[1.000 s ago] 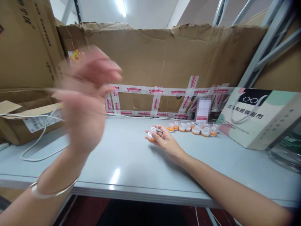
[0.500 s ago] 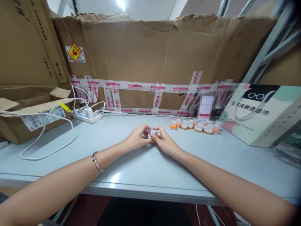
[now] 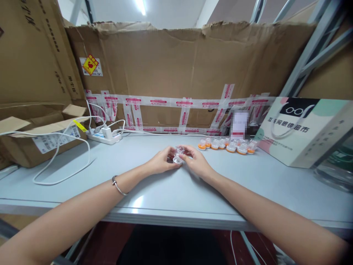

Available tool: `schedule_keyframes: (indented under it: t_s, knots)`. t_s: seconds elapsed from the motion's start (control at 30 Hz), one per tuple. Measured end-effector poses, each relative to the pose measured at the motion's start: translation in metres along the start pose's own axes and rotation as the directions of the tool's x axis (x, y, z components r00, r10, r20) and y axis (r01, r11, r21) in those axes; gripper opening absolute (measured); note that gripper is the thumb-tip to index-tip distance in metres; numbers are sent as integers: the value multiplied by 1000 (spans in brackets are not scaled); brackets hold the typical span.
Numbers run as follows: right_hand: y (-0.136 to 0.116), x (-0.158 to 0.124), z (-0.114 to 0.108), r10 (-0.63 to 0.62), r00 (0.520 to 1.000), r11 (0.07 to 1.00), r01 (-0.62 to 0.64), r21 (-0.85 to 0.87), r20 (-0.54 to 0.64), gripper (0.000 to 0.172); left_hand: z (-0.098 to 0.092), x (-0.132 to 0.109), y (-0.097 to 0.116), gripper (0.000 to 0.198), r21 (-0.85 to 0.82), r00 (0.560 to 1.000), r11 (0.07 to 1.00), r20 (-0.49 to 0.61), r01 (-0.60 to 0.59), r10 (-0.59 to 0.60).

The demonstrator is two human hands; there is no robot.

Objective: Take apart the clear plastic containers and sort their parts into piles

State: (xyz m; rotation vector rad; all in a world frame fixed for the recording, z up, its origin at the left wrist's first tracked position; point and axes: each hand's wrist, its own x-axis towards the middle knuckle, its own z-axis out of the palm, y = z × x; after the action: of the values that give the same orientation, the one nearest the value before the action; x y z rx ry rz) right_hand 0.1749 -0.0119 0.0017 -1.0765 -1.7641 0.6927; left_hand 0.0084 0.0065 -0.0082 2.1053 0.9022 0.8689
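Over the middle of the table, my left hand (image 3: 161, 161) is closed on the white round base (image 3: 177, 161) of a small case. My right hand (image 3: 198, 162) is closed on its clear plastic lid (image 3: 179, 149), which is tilted up above the base. The inside of the white base faces me. Whether lid and base still touch at the back cannot be made out. To the right of my hands stand several similar small cases (image 3: 231, 148) with clear domed tops and orange or white bases.
A paper carrier bag (image 3: 289, 136) and a clear water container (image 3: 338, 162) stand at the right. At the left are a white power strip (image 3: 106, 137), a looping white cable (image 3: 62, 180) and an open cardboard box (image 3: 24, 147). A large taped carton (image 3: 165, 62) walls off the back.
The small case was closed between my hands. Its clear lid is now lifted from the white base. The view has shifted slightly.
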Motion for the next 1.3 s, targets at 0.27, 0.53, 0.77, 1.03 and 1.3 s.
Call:
schedule_keyframes:
  t_s: [0.27,0.53,0.77,1.03,1.3]
  knots:
    - [-18,54,-56,-73,921,996,86,19,-383,32,-4,-1,-4,49,25,999,999,15,37,-38]
    - [5,135,-84,181,983,584,-80,-808,33,30,-7,-1,3,50,46,998,998,32,52,-54]
    - [38,154,-72,316,949,448,-156,-880,-7,31,-8,0,0,52,44,999,999,44,25,-27]
    - [54,154,-71,300,952,417,-183,-890,-55,39,-9,1,0,51,40,998,999,58,20,-22]
    - [1,100,-51,-177,984,695,146,-704,28,22,-7,4,-5,58,-3,998,999,49,42,-42]
